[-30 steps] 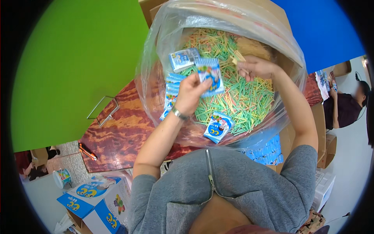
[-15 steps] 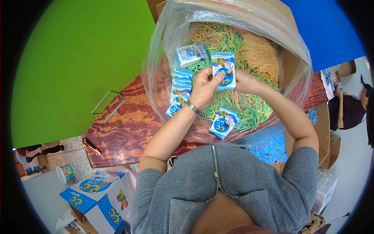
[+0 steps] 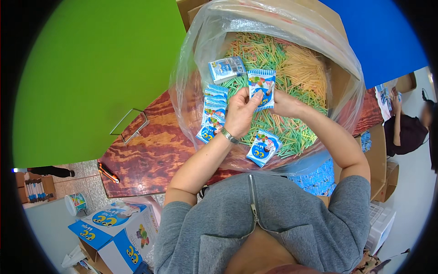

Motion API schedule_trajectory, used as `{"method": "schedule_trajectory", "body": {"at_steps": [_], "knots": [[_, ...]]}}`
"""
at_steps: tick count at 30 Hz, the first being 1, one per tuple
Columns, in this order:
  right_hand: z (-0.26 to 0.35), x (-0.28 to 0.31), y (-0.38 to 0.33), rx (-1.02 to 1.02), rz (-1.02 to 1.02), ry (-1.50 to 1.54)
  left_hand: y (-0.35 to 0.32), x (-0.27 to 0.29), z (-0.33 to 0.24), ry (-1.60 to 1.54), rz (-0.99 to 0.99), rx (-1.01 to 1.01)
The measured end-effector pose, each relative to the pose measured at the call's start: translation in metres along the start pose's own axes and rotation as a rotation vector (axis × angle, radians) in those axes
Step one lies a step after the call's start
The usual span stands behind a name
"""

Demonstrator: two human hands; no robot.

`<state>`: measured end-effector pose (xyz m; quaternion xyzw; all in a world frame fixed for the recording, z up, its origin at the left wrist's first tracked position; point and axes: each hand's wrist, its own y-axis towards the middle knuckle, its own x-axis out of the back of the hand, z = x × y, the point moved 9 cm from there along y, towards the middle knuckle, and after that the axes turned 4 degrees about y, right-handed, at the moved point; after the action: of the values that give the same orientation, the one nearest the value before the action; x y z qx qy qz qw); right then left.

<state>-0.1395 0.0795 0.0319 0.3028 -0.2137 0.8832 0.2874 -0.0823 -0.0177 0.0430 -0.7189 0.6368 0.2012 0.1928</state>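
Desk [image 3: 150, 160]: seen as a red-brown marbled top, partly covered by the bag.
Plastic bag [image 3: 191, 59]: spread wide open, clear-walled.
Stick heap [image 3: 292, 134]: contained in the bag, coloured green, yellow and pink, with a tan patch [image 3: 303, 66] at upper right.
Left hand [image 3: 240, 112]: fingers clamped on a packet, the thumb pressed across its front.
Right hand [image 3: 287, 105]: placed at the packet's right edge; its fingers are hidden behind, so whether they are apart or together cannot be told.
Packet row [image 3: 213, 112]: overlapped, left of the left hand.
Held packet [image 3: 261, 82]: blue and white, raised over the heap.
Box cutter [image 3: 108, 172]: laid near the desk's left corner.
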Motion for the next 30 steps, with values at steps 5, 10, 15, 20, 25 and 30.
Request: {"method": "schedule_trajectory", "body": {"at_steps": [5, 10, 15, 20, 25, 30], "knots": [[-0.008, -0.015, -0.007, -0.273, 0.162, 0.161, -0.002, 0.002, 0.008, -0.014, -0.008, 0.000], [0.009, -0.012, -0.008, -0.038, 0.064, 0.216, -0.003, -0.001, 0.010, -0.044, 0.020, 0.017], [0.001, -0.002, -0.015, -0.146, 0.173, 0.109, -0.004, -0.002, -0.007, -0.025, 0.053, -0.013], [0.011, -0.015, -0.026, -0.207, 0.345, 0.556, -0.005, 0.008, -0.022, 0.016, 0.207, 0.006], [0.003, -0.021, -0.021, -0.257, 0.317, 0.731, -0.010, 0.001, -0.011, 0.148, 0.286, 0.074], [0.021, 0.029, -0.027, -0.140, 0.110, 0.507, -0.010, 0.039, -0.028, 0.399, 0.082, -0.144]]}}
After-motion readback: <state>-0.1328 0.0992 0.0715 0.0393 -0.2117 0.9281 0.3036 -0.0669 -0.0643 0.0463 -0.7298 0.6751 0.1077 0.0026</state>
